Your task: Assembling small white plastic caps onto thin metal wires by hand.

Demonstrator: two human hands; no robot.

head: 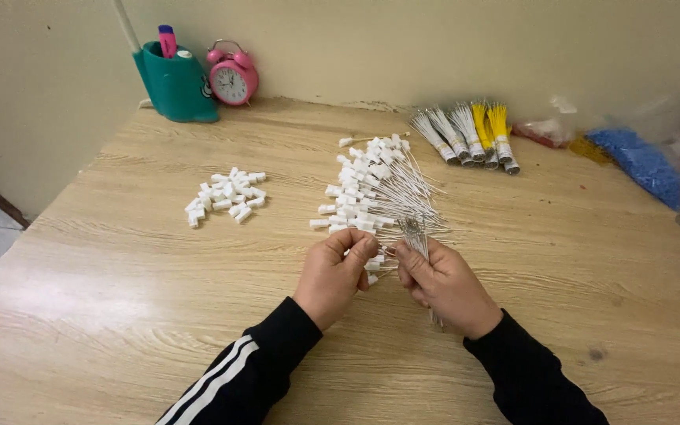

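My left hand [337,271] is curled over the near middle of the wooden table [120,260], pinching a small white plastic cap between thumb and fingers. My right hand [444,285] grips a bundle of thin metal wires [413,234] whose tips point away from me. The two hands meet at their fingertips. Just beyond them lies a heap of wires fitted with white caps [375,189]. A smaller pile of loose white caps [226,197] sits to the left.
Bundles of white and yellow wires [470,134] lie at the back right, beside clear bags, one holding blue pieces [643,161]. A teal holder [176,83] and a pink alarm clock [232,76] stand against the back wall.
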